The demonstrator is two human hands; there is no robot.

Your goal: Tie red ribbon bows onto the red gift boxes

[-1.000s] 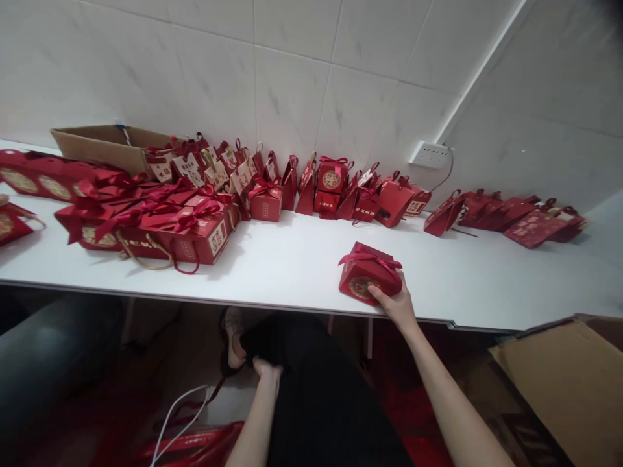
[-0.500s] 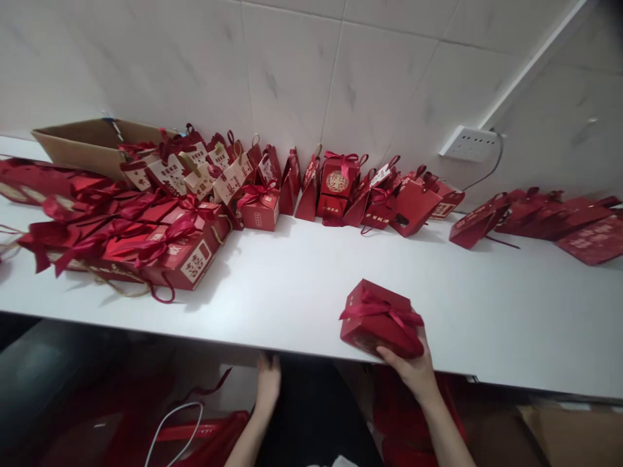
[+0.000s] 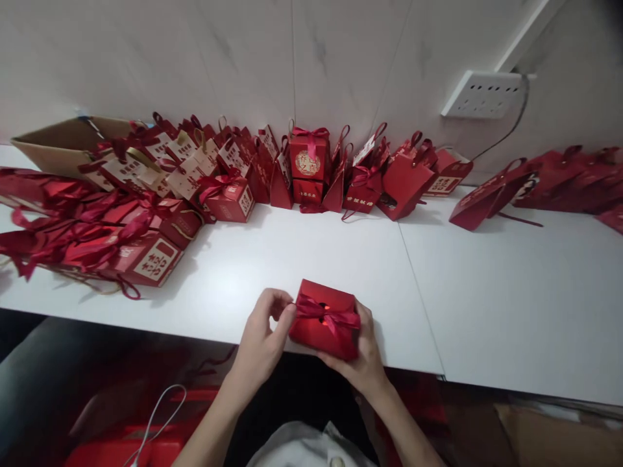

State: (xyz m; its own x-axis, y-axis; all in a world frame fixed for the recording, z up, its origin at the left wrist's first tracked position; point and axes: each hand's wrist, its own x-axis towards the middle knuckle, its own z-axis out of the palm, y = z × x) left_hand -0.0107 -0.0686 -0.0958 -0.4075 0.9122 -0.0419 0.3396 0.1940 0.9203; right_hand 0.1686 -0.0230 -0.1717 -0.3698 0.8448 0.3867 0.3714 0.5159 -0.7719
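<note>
A red gift box [image 3: 325, 337] tied with a dark red ribbon bow [image 3: 322, 314] is at the front edge of the white table. My right hand [image 3: 360, 357] grips it from the right side and below. On the left, my left hand [image 3: 270, 327] has its thumb and index finger pinched at the end of the ribbon, by the box's left edge. A dark round opening with a bright red spot shows behind the bow. The fingers of my right hand are partly hidden behind the box.
Red gift boxes with bows [image 3: 141, 256] lie grouped at the left. Along the wall stand several red bags and boxes [image 3: 309, 155]. An open cardboard box [image 3: 53, 152] is at the back left; a white power strip [image 3: 481, 94] is on the wall.
My left hand has come up from below the table edge to the ribbon. The gift box has moved left in view and turned in my right hand, and the view has shifted.
</note>
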